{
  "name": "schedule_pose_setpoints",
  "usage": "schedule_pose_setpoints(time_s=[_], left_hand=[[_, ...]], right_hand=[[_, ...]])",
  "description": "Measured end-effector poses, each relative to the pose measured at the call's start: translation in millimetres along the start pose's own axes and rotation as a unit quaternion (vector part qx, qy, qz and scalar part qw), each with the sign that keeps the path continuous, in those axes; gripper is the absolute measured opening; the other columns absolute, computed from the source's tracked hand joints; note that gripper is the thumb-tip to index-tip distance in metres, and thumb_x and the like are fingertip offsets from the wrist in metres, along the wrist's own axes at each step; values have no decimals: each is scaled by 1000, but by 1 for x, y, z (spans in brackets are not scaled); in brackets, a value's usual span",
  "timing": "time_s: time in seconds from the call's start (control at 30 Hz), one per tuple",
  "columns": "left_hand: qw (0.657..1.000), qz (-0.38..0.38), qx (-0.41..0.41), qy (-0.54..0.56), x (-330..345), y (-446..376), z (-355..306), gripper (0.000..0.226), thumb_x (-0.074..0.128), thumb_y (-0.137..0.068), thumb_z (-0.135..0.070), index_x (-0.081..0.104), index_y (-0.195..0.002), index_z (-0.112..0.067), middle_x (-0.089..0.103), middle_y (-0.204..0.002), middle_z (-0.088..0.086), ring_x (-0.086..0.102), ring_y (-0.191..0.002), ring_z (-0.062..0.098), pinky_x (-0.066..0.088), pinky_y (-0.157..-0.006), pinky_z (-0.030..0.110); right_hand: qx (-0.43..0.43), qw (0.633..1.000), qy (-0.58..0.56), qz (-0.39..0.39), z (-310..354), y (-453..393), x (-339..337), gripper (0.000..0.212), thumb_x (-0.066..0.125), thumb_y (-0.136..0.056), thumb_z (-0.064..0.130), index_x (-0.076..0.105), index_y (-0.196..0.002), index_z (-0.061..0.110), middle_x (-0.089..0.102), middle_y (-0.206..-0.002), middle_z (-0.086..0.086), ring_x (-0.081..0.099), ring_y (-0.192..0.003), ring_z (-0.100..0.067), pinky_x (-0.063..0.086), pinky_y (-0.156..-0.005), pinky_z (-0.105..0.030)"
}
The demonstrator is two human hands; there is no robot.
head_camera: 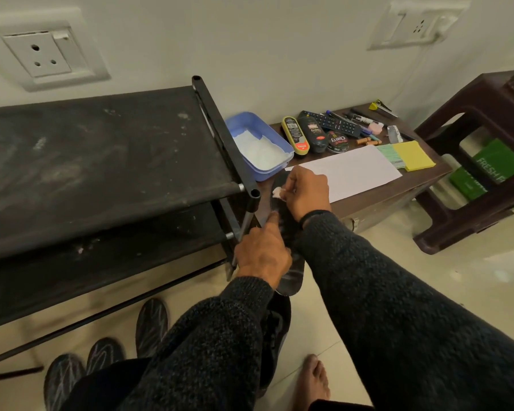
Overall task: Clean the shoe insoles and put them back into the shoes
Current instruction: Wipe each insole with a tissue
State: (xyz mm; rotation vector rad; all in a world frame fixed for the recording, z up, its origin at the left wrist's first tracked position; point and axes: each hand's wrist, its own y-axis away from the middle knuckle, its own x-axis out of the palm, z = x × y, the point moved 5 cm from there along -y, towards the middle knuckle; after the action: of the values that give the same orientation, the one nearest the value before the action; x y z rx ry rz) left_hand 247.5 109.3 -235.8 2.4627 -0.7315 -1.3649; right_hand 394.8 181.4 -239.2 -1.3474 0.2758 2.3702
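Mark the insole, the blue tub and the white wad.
insole (291,275): head view, bare heel end.
blue tub (244,121): head view, far rim.
white wad (276,192): head view, exposed tip.

1 insole (291,274), 3 shoes (151,326) on floor, 2 wall sockets (39,53), 1 blue tub (257,145), 1 remote (331,123), 2 hands (263,256).

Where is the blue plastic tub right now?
The blue tub sits at the low table's left end, between the black shoe rack and the polish containers.
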Motion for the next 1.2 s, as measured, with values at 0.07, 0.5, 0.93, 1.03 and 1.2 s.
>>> schedule_pose_setpoints(time_s=[0.07, 0.5, 0.93, 1.03, 1.2], left_hand=[[999, -7, 1, 31, 0, -1, 2, 78, 72, -90, -36, 27, -154, -38, 61, -131, 7, 58, -121, 31, 47, -102, 47], [996, -42, -4, 75, -4, 8, 4, 105, 76, -89, -26, -3, -158, -37, 62, -129, 5, 62, -115, 26, 50, -97, 42], [997, -53, 7, 51, -2, 3, 2, 112, 79, -85, -30, -8, -155, -39, 62, -135, 10, 61, -121, 33, 48, -101, 51], [998, -49, 16, 42, -3, 1, 2, 117, 81, -83, -28, -10, -156, -39, 62, -135, 8, 61, -121, 31, 47, -100, 50], [999, -45, 14, 27, -1, -2, 4, 118, 78, -87, -29, -17, -155, -41, 65, -129, 9, 62, -118, 30, 49, -102, 50]], right_hand=[[-21, 999, -9, 22, 0, 10, -3, 23, 71, -82, 6, 58, -73, 23, 64, -81, 2, 58, -83, -22, 55, -80, -43], [-113, 993, -10, 45, 1, 63, -6, 24, 76, -78, 8, 56, -73, 20, 63, -70, 9, 58, -69, -8, 51, -64, -26], [-43, 999, -5, 26, 13, -6, 4, 21, 73, -82, 9, 58, -73, 20, 61, -75, 4, 57, -82, -22, 53, -77, -42], [-91, 995, -6, 42, 11, 27, -1, 20, 68, -82, 6, 57, -73, 19, 58, -70, 7, 53, -71, -16, 45, -66, -30], [-170, 983, -7, 72, -1, 85, -14, 30, 63, -80, -5, 51, -74, 23, 59, -66, 9, 57, -66, -4, 49, -59, -19]])
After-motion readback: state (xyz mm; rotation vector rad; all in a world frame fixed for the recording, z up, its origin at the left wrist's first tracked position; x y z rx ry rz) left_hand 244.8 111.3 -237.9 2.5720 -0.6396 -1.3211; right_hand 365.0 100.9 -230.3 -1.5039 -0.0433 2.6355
